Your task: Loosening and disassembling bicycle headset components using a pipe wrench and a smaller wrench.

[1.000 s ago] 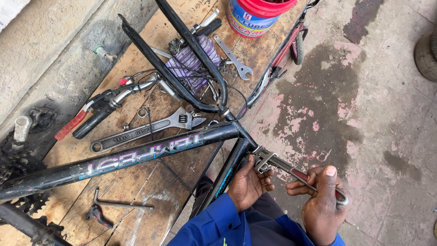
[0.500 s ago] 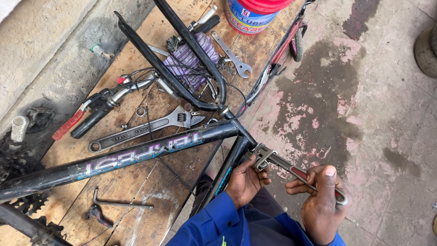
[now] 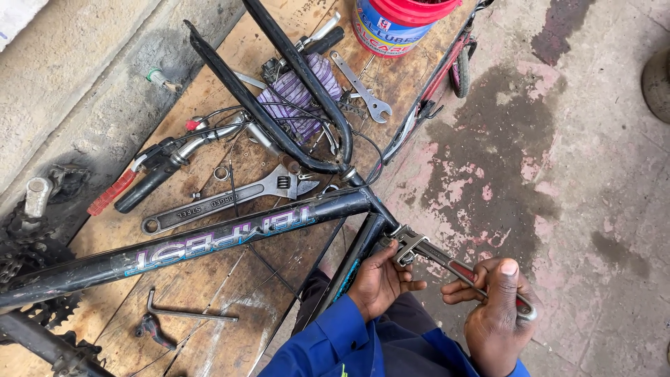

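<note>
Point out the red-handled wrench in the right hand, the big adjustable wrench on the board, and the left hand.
red-handled wrench (image 3: 447, 260), head view, shaft.
big adjustable wrench (image 3: 230, 198), head view, handle.
left hand (image 3: 380, 279), head view, back of hand.

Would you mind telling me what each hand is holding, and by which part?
The right hand grips the adjustable wrench by its red handle; the left hand steadies its jaw end at the bicycle frame.

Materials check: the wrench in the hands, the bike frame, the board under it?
Adjustable wrench: bare grey metal jaw, likely steel; red, probably plastic-coated handle in the right hand.
Bike frame: metal tube by its look, glossy dark paint, scuffed.
Board: unfinished wood, visible grain and stains.
</note>
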